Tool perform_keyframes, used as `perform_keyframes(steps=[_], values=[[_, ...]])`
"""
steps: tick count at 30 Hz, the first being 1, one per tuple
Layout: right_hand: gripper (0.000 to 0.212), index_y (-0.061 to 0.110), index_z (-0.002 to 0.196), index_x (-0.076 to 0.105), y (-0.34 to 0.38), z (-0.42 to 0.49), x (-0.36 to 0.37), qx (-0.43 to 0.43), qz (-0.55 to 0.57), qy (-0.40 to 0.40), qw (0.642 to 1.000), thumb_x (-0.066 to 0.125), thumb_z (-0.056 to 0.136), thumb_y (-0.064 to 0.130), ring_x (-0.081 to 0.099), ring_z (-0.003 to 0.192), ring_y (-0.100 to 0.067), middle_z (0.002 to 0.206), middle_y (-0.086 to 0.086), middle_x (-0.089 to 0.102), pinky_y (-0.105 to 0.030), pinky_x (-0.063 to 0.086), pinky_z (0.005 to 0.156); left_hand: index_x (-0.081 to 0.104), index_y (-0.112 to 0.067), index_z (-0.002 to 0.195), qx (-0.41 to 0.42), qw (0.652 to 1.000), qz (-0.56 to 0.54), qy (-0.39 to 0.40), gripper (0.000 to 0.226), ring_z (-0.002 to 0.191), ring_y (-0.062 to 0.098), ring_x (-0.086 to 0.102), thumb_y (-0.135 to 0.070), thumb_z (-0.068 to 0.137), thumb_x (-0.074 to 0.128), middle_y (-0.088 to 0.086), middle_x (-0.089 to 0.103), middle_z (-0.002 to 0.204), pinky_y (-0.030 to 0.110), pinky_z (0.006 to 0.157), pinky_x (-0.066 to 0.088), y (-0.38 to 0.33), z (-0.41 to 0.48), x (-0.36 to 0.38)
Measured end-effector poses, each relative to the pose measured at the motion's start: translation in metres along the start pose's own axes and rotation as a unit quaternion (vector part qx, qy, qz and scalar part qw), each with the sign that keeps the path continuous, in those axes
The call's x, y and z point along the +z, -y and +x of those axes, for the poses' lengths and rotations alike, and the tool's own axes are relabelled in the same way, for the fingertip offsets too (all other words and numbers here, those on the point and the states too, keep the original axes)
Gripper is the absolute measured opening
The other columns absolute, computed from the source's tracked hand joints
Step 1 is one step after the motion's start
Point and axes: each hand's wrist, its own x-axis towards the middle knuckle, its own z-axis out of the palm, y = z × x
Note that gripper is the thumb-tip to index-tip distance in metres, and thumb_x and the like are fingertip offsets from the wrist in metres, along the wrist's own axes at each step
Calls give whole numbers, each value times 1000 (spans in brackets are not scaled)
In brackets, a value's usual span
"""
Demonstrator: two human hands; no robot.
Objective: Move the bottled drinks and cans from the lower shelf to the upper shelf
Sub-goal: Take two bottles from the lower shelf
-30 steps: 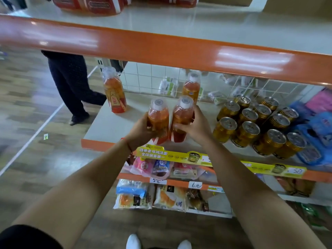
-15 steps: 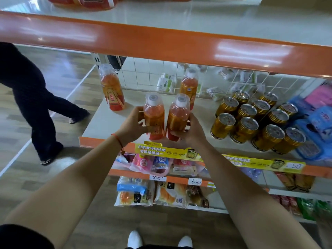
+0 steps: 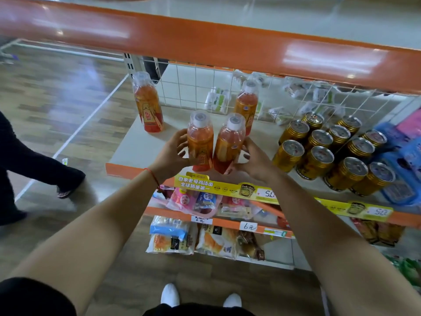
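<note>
The left hand [image 3: 172,153] is curled round one orange drink bottle [image 3: 200,137], thumb in front and fingers behind. The right hand [image 3: 256,161] is wrapped round the lower half of a second bottle [image 3: 227,142], which touches the first between the two hands. Compared with a second ago, both bottles lean more and the second tips toward the first. This suggests the lift off the lower shelf [image 3: 141,147] is starting, though whether their bases have cleared it I cannot tell. Two more bottles stand beyond the hands, one [image 3: 148,106] further left and one [image 3: 247,103] just behind the held pair. The gold cans [image 3: 319,156] are grouped to the right of the right hand. The upper shelf [image 3: 296,17] lies above and beyond both hands, so most of the task remains.
</note>
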Motion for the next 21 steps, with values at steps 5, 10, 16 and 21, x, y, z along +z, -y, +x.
perform_keyframes(steps=[5, 10, 16, 21], values=[[79, 22, 137, 41, -4, 6, 1, -5, 34, -18, 999, 81, 72, -3, 58, 115, -19, 123, 4, 58, -37, 52, 91, 39, -9, 140, 14, 1000, 14, -7, 79, 115, 23, 59, 6, 74, 79, 16, 60, 121, 31, 95, 54, -8, 8, 6], [86, 20, 138, 41, -8, 4, 18, -8, 23, -82, 996, 90, 67, 16, 59, 109, -21, 126, 2, 58, -43, 55, 89, 40, -8, 139, 14, 999, 29, -7, 75, 118, 23, 60, 4, 75, 79, 15, 62, 124, 28, 94, 54, -5, 11, 4], [90, 20, 135, 43, 1, 2, 45, 8, -15, -191, 981, 92, 61, 38, 57, 113, -26, 125, -7, 51, -43, 51, 93, 41, -8, 139, 20, 1000, 18, -6, 73, 115, 21, 62, 4, 77, 77, 11, 63, 123, 24, 91, 55, -7, 10, 6], [96, 22, 135, 39, 2, 5, 38, 23, -18, -162, 986, 94, 58, 32, 58, 108, -25, 128, -6, 48, -44, 52, 91, 39, -8, 141, 16, 1000, 25, 4, 75, 117, 21, 61, 5, 78, 76, 12, 62, 124, 24, 92, 55, -5, 11, 3]])
